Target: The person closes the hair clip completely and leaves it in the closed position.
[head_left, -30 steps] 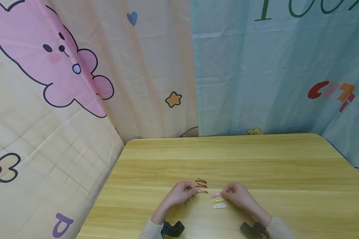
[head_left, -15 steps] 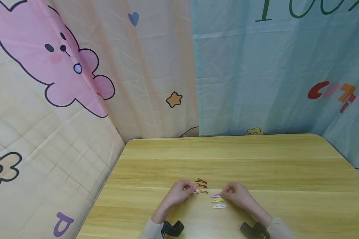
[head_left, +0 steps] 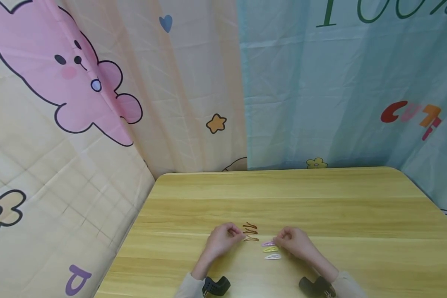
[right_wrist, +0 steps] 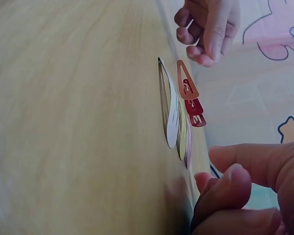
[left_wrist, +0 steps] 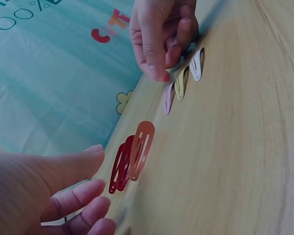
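Three snap hair clips lie in a column by my left hand [head_left: 221, 240]: an orange-brown hair clip [left_wrist: 143, 147] nearest me and two dark red hair clips [left_wrist: 115, 169] beyond it. The left thumb and fingers are parted beside their left ends, with nothing between them. To the right is a second column, with a pink hair clip [head_left: 268, 243], a yellow hair clip [head_left: 270, 249] and a white hair clip [head_left: 272, 257]. My right hand [head_left: 294, 242] hovers at the pink clip's right end, fingers loosely bent; a gap shows between thumb and fingers in the right wrist view.
Both columns lie on a wood-grain table [head_left: 320, 207]. Printed curtains hang behind it, beige on the left [head_left: 193, 82] and blue on the right [head_left: 301, 103]. A dark wrist camera sits on each forearm, the left one [head_left: 217, 285] close over the table.
My left fingertips have drawn back slightly from the orange-brown clip, whose left end they overlapped a second ago. The right hand and all the hair clips stay practically where they were.
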`<state>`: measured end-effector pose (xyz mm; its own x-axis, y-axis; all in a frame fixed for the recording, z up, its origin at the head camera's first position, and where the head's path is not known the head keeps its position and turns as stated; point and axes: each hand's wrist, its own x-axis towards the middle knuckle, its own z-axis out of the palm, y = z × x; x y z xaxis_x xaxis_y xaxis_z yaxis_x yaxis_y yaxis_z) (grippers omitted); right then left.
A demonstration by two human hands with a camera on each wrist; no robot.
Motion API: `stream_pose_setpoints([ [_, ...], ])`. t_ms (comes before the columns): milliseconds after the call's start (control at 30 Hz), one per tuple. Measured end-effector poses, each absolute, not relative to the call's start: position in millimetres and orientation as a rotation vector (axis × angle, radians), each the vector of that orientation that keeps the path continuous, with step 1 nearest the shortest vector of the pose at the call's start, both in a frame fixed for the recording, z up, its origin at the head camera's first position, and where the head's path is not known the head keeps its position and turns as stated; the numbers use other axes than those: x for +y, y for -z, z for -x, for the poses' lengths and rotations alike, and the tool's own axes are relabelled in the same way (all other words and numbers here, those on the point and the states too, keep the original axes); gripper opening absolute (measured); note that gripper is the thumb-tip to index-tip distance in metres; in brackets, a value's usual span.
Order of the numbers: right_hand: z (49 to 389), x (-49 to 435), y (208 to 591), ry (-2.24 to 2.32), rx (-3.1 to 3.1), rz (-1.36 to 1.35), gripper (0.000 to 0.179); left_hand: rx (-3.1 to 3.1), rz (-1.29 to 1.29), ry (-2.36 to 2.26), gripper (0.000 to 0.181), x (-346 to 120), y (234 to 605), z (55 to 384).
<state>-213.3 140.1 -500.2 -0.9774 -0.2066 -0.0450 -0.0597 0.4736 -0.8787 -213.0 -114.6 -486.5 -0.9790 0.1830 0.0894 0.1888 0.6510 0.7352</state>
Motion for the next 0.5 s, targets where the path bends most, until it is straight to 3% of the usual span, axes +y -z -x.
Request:
stream_pose_setpoints([
  [500, 213.7, 141.5, 498.6, 1.541, 2.525, 0.262, 0.022, -2.864, 0.284, 1.163, 0.028, -109.1, 496.2, 213.2],
])
